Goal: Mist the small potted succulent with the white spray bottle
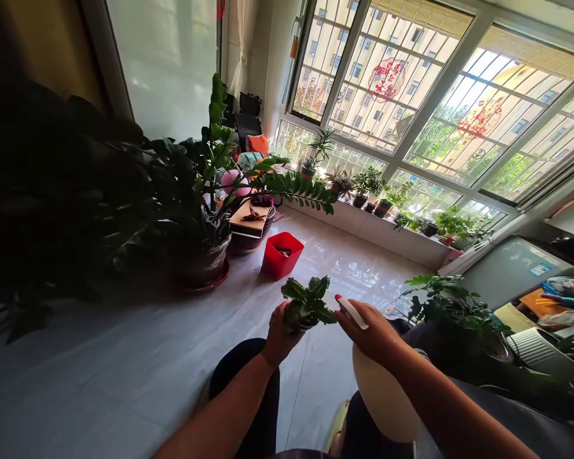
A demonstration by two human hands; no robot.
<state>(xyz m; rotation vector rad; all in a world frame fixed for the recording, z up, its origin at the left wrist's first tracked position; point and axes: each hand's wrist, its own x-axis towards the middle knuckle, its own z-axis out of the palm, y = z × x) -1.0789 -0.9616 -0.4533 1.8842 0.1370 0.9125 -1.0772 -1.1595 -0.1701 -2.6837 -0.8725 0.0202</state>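
Note:
My left hand is wrapped round the pot of a small plant with toothed green leaves. Its leaves hide most of the pot. To the right, my right hand is closed on a slim white object with a red tip; its exact kind is not clear. The red tip points up and left, close beside the plant's right-hand leaves. Both hands are held out above my knees, over the floor.
A red square bin with dark things inside stands on the tiled floor ahead. Left of it is a large potted plant. Several small pots line the windowsill. Leafy plants and a white ribbed pot are at right.

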